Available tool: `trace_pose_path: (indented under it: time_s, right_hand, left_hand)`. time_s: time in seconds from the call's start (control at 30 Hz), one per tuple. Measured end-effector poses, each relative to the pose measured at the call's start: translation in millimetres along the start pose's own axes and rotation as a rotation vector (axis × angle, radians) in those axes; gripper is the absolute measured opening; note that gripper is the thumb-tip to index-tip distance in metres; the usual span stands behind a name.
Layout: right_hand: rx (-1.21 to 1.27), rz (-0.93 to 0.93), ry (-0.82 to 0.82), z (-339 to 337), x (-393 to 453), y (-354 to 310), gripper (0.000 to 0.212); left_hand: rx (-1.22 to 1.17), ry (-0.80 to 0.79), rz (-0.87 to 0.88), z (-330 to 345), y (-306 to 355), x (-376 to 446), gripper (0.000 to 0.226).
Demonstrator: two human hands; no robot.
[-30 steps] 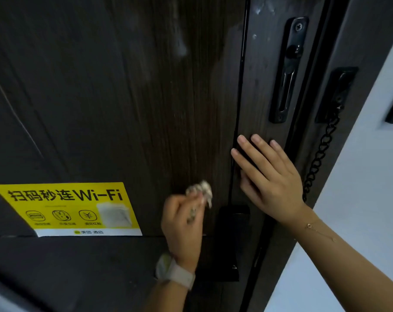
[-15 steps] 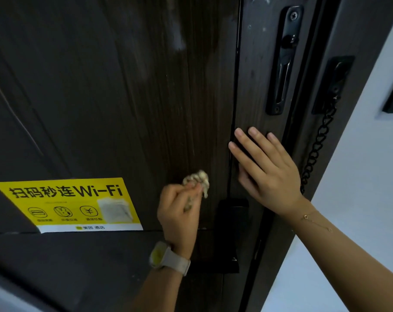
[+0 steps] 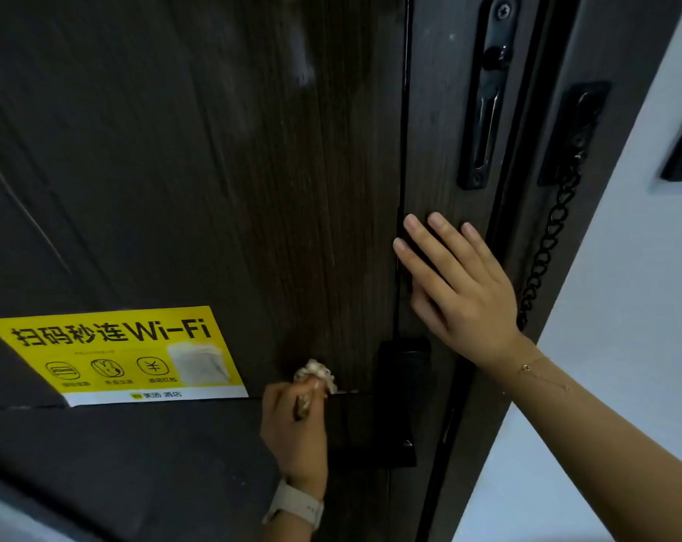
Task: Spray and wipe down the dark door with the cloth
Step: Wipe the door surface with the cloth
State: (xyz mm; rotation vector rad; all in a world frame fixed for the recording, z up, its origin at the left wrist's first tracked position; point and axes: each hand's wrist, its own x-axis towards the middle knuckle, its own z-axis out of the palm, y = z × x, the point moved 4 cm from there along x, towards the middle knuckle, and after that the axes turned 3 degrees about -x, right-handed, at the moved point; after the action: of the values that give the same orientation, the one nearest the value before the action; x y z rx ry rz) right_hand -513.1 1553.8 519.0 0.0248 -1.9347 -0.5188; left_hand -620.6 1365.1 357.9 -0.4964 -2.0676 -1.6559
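Note:
The dark wood-grain door (image 3: 222,158) fills most of the view, with a faint wet smear near its top. My left hand (image 3: 296,428) grips a small crumpled pale cloth (image 3: 316,373) and holds it against the door, just right of the yellow sticker and at the seam above the lower panel. My right hand (image 3: 454,285) lies flat with straight fingers on the door's right strip, below the black latch plate. No spray bottle is in sight.
A yellow Wi-Fi sticker (image 3: 112,354) is stuck low on the left. A black latch plate (image 3: 486,91) and a black security chain (image 3: 546,244) hang by the door frame. A black block (image 3: 401,400) sits under my right hand. White wall (image 3: 620,307) stands to the right.
My left hand has slid the cloth down the door to the seam by the sticker's lower edge. My right hand stays flat in the same place on the door.

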Motion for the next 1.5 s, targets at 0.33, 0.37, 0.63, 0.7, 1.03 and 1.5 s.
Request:
trace_pose_path:
  time_s: [0.33,0.37,0.63,0.7,1.03,1.5]
  right_hand:
    - [-0.011,0.029,0.02,4,-4,-5,0.047]
    - [-0.012,0.029,0.022,4,-4,-5,0.046]
    - [-0.034,0.025,0.027,5,-4,-5,0.046]
    - [-0.028,0.027,0.028,5,-4,-5,0.046]
    - [-0.029,0.02,0.02,7,-6,-4,0.049]
    - [-0.028,0.038,0.015,5,-5,-6,0.048]
  left_hand:
    - [0.074,-0.134,0.108,1,-13,-12,0.022]
    - [0.125,-0.059,0.054,-15,-24,-2,0.027]
    - [0.119,0.081,-0.059,-30,-18,13,0.026]
    - [0.057,-0.033,0.03,-3,4,-2,0.027]
    - [0.116,0.014,0.232,-12,24,25,0.012]
    - [0.091,-0.145,0.377,-8,42,26,0.002]
